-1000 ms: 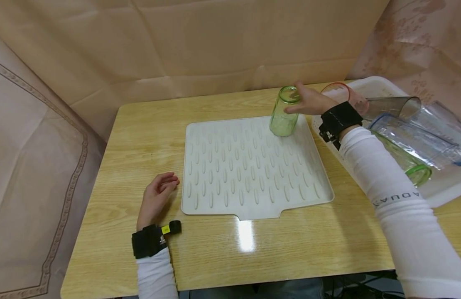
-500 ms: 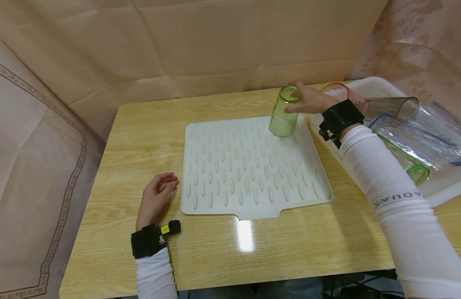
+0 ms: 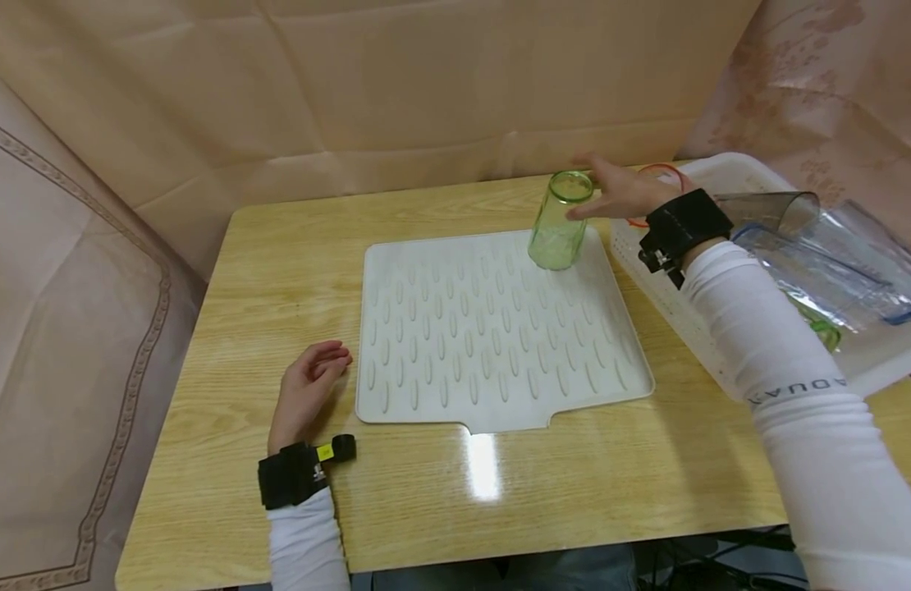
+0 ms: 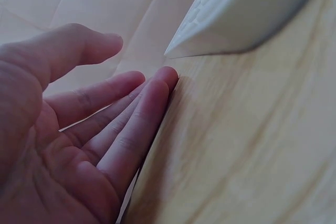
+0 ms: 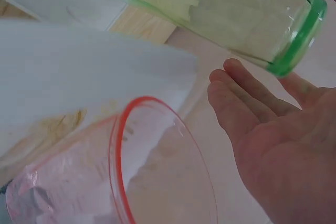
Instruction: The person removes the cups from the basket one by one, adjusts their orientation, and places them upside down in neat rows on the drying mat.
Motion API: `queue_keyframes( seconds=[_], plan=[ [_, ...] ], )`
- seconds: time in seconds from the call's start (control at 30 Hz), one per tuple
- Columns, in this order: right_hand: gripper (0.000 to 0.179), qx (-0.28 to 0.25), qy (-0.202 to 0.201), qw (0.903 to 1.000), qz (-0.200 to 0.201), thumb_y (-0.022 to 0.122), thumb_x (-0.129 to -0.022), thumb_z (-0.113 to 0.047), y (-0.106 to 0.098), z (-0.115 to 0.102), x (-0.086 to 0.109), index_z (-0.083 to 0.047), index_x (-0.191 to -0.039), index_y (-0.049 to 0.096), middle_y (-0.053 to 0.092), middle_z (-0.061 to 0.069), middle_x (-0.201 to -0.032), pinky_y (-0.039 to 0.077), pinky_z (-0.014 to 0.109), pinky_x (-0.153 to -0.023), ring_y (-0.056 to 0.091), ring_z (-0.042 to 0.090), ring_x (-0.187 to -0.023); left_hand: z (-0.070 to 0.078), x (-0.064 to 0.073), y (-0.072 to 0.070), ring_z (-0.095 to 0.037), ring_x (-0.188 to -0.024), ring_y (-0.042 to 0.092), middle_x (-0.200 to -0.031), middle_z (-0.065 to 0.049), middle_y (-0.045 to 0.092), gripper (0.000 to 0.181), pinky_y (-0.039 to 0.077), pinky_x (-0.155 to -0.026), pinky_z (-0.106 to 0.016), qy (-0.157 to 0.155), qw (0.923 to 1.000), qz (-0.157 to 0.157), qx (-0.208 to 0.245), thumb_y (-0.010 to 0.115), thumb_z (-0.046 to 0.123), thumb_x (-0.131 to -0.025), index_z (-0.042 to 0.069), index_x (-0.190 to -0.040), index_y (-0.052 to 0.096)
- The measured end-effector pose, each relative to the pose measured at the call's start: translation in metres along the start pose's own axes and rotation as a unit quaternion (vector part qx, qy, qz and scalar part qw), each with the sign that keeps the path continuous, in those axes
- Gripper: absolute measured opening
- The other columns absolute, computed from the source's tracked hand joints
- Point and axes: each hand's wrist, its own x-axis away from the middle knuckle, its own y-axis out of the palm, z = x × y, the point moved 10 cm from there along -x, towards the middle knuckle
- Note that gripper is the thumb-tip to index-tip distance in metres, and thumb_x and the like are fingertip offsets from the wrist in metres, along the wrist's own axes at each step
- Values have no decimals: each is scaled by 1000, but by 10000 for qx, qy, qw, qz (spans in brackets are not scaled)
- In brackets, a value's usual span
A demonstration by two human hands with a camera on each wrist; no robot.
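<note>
Right hand (image 3: 624, 194), fingers straight and spread, held just beside the rim of the pale green, clear cylindrical glass tumbler (image 3: 558, 220); whether a fingertip touches is not resolvable. The tumbler stands upright on the far right corner of the white ribbed rubber drying mat (image 3: 492, 336). Left hand (image 3: 308, 392) rests relaxed and empty on the light wood-grain tabletop (image 3: 278, 246), near the mat's left edge. Risk: a brush of the right hand against the tall tumbler could tip it on the ribs, toward the white plastic tray (image 3: 670, 300) of clear cups, including the red-rimmed cup (image 5: 152, 177).
</note>
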Motion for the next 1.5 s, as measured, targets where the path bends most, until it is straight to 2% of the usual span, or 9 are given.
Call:
queue_keyframes(
  seconds=[0.23,0.47,0.87,1.23,1.5],
  plan=[
    [87,-110,-114,9999,31,67,-91,-23,-8,-2,7,0,-151,8,17,29,-152,21,57,-109,19,46,-138,0,-2,0,-18,-107,61,-124,-18,57,37,45,-87,-15,-16,10000,-15,-26,56,14,-99,-1,-133,51],
    [83,206,-123,9996,121,69,-90,-26,-18,-5,12,1,-149,17,26,33,-147,22,58,-108,25,47,-135,0,-3,-1,-20,-110,60,-125,-19,56,38,44,-88,-14,0,10000,-60,-50,54,10,-99,-2,-134,49],
    [81,442,185,9987,162,68,-90,-31,-38,3,21,1,-148,22,26,35,-146,23,60,-107,26,48,-134,3,-3,1,-23,-112,58,-126,-20,56,38,44,-88,-13,44,9999,-104,-86,53,7,-99,-2,-135,48],
    [77,680,-9,9968,412,73,-85,-21,-51,8,28,8,-142,30,31,35,-142,25,58,-106,27,48,-133,6,-2,1,-18,-108,60,-124,-22,56,37,45,-86,-13,199,9998,-94,35,53,3,-98,-4,-135,48],
    [78,711,-27,9973,171,73,-84,-15,-50,21,29,13,-142,28,29,35,-143,22,59,-107,26,49,-132,4,-1,2,-14,-106,60,-125,-24,55,38,44,-87,-13,220,9997,-110,74,53,2,-98,-5,-135,48]
  ],
)
